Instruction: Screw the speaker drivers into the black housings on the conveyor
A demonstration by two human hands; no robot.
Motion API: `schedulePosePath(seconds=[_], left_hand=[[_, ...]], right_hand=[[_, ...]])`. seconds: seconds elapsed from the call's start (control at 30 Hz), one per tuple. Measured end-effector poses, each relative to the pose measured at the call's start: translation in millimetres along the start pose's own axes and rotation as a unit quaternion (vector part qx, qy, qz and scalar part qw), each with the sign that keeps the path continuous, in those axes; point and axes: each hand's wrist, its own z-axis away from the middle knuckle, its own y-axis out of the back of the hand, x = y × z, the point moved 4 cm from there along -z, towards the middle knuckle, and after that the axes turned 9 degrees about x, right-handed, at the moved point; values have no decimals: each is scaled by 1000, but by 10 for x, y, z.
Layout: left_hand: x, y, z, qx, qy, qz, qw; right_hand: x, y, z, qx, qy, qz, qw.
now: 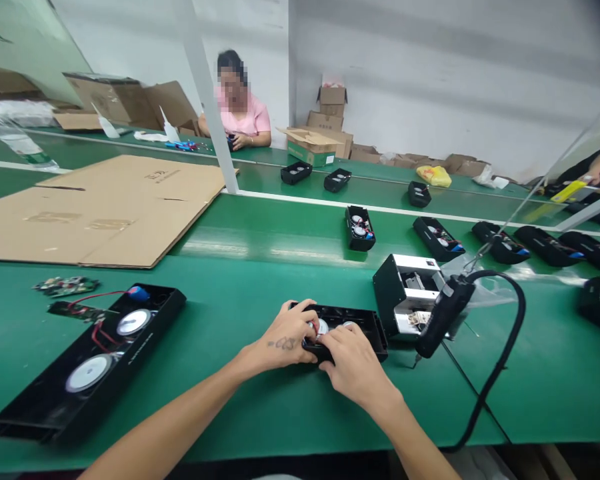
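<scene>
Your left hand and right hand both grasp a black speaker housing, fingers curled down over it and partly hiding its round speakers. You cannot tell what your fingertips press on inside. The housing sits on the green belt directly in front of you, just left of a black-and-silver unit. An electric screwdriver hangs just right of that unit, its black cable looping down toward the belt's near edge. To your left lies a longer open housing holding two speakers and red wires, with two circuit boards beside it. Beyond your hands, a cardboard sheet lies flat on the left, and a row of black housings runs to the right. Farther off, a co-worker in a pink top holds something small and dark at a second belt, with cartons and a yellow bag along the wall.
</scene>
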Motion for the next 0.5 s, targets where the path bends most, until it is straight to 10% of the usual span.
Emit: schedulePosePath(seconds=[0.5], left_hand=[[-234, 148, -371, -67, 53, 90, 992]], right_hand=[[191, 24, -500, -42, -34, 27, 998]])
